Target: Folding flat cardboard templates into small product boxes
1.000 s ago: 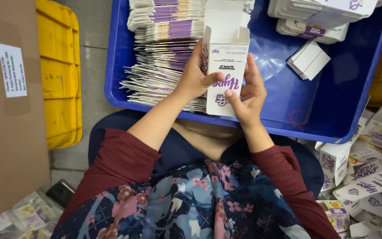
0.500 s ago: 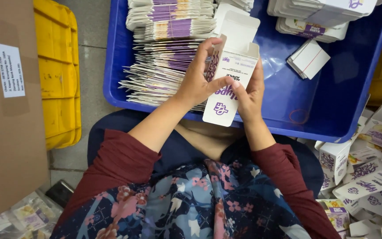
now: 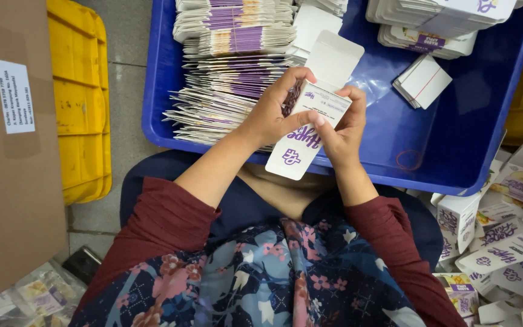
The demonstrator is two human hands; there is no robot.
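White-and-purple carton [image 3: 302, 136] held tilted between both hands, above the near edge of the blue tray [image 3: 455, 145], its open top flap pointing up and away toward the tray's middle

Left hand [image 3: 270, 115] wrapped round the carton's left side, fingers curled over the upper edge, thumb pressed across the front panel; closed on the carton

Right hand [image 3: 343, 130] cupped against the carton's right side, fingertips curled over the top right corner, thumb meeting the left thumb on the front; likewise closed on the carton

Behind the left hand, inside the tray: stacks of flat cartons [image 3: 231, 79], fanned and layered, some bound with a band. Farther right in the tray: more bundles of flat cartons [image 3: 437, 18] and a small banded white pack [image 3: 422, 82], lying well apart from the hands

At the right, outside the tray: pile of folded cartons [image 3: 503, 230]

At the left: yellow crate [image 3: 80, 97] on the floor, beside a brown cardboard box [image 3: 13, 139] bearing a white label

Below: dark red sleeves and a flowered garment
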